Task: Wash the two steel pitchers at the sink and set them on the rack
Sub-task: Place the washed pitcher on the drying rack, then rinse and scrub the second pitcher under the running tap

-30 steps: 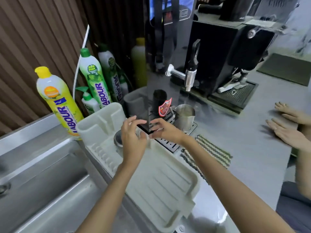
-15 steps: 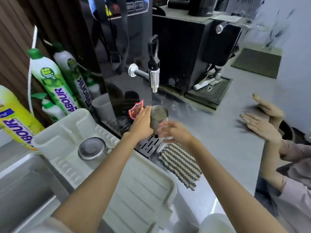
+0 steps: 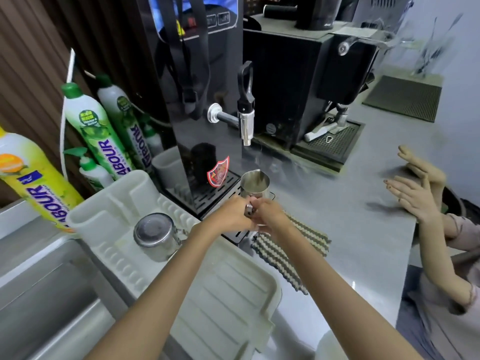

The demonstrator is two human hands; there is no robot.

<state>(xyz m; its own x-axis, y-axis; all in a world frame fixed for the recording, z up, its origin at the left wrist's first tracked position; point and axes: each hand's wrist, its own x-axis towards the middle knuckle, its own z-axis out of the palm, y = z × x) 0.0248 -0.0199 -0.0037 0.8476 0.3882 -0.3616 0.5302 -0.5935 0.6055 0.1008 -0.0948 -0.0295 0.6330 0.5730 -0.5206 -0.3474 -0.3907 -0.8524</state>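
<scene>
A grey worktop (image 3: 358, 229) fills the view from the centre out to three o'clock. Brown slatted wall panelling (image 3: 23, 74) closes the room at ten o'clock. A steel sink (image 3: 39, 294) lies at eight o'clock. At twelve o'clock a tall black water dispenser (image 3: 200, 94) stands on the worktop. A black coffee machine (image 3: 298, 74) sits just beside it at one o'clock.

A white rack (image 3: 223, 302) runs from nine o'clock down to six, between the sink and the worktop. An upturned pitcher (image 3: 154, 236) rests on it, mouth down. Green and yellow detergent bottles (image 3: 85, 126) line the wall at nine to ten o'clock. A striped cloth (image 3: 293, 252) lies on the worktop at five o'clock of the hands. Another person's hands (image 3: 413, 193) rest at three o'clock.

At the centre an upright pitcher (image 3: 255, 184) stands on the dispenser's drip grille, below the tap. The left hand (image 3: 231, 216) has its fingers curled at the handle. The right hand (image 3: 271, 216) wraps the pitcher's lower body, fingers closed around it.
</scene>
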